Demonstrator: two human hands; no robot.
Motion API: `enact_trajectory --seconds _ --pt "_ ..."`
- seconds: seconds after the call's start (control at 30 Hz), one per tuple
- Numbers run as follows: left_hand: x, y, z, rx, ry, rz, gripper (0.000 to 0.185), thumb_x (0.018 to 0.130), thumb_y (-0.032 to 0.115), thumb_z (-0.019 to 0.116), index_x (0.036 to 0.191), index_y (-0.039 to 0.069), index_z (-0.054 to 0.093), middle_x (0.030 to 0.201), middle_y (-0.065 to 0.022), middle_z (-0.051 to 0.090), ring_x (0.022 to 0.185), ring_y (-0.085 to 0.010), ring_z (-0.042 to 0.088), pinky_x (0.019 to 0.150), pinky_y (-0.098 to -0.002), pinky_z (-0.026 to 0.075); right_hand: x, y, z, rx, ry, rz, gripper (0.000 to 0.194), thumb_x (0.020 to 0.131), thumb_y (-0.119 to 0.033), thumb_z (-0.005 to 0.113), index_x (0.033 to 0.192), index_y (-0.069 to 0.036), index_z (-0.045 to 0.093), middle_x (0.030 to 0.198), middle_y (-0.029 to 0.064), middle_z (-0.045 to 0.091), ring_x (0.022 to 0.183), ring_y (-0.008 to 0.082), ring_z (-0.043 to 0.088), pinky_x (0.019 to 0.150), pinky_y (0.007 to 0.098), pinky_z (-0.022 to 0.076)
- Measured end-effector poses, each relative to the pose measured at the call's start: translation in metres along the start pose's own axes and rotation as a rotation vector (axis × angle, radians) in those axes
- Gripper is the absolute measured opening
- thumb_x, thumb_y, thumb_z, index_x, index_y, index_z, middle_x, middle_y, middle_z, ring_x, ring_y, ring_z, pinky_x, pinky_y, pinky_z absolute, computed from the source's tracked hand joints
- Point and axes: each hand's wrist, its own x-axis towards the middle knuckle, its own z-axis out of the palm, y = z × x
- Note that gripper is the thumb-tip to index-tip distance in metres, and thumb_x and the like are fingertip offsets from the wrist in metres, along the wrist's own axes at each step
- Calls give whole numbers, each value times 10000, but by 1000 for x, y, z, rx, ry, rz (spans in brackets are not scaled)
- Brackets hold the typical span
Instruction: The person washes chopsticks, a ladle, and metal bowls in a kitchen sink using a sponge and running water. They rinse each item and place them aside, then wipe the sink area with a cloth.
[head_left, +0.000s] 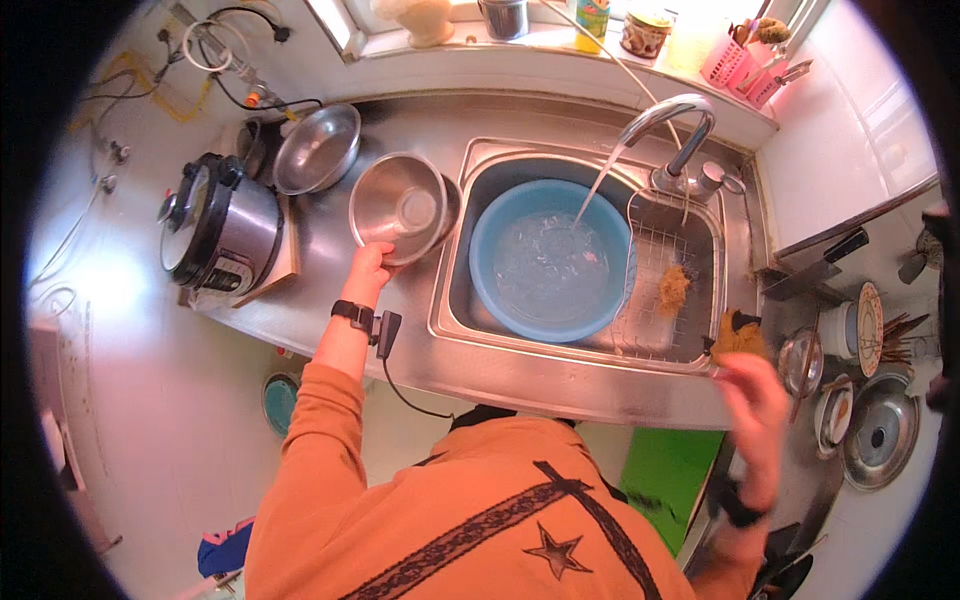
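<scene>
My left hand (370, 267) grips the near rim of a stainless steel bowl (375, 196), tilted so that its inside faces me. Behind its right side shows the edge of another metal piece (452, 210). Over the right front of the counter is my right hand (754, 394), blurred, with its fingertips close to a yellow-brown cloth or sponge (739, 334); I cannot tell whether it holds anything. Between the hands, a blue plastic basin (480, 277) of water stands in the steel sink (442, 319). Water runs into it from the curved faucet (667, 109).
A wire rack (645, 322) with a brown scrubber (673, 290) lies in the sink's right part. Another metal bowl (319, 150) and an electric pressure cooker (225, 225) are at left. A cleaver (814, 266), dishes (832, 416) and a metal lid (881, 431) are at right.
</scene>
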Motion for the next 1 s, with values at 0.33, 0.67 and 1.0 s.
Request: enact_trajectory --seconds 0.33,0.67,1.0 --pt "-21 -50 105 542 -360 193 331 633 -104 522 958 -55 566 844 -109 609 693 -210 598 575 -335 494 166 2 246 -996 -157 -707 259 612 -177 599 866 -135 628 961 55 589 1077 267 470 1019 610 123" --pt "29 -106 144 705 -390 -602 513 716 67 495 1220 62 404 1105 -156 478 944 -362 524 771 -575 440 184 100 245 -820 -593 -290 124 714 -177 569 795 -151 660 808 63 657 791 238 629 904 535 342" --pt "-39 -102 212 1051 -694 989 509 835 215 515 1232 -76 384 1305 -216 365 1223 -329 337 1039 -394 227 213 99 254 1021 -90 375 162 823 -153 586 927 -35 625 902 49 628 762 135 605 676 277 494"
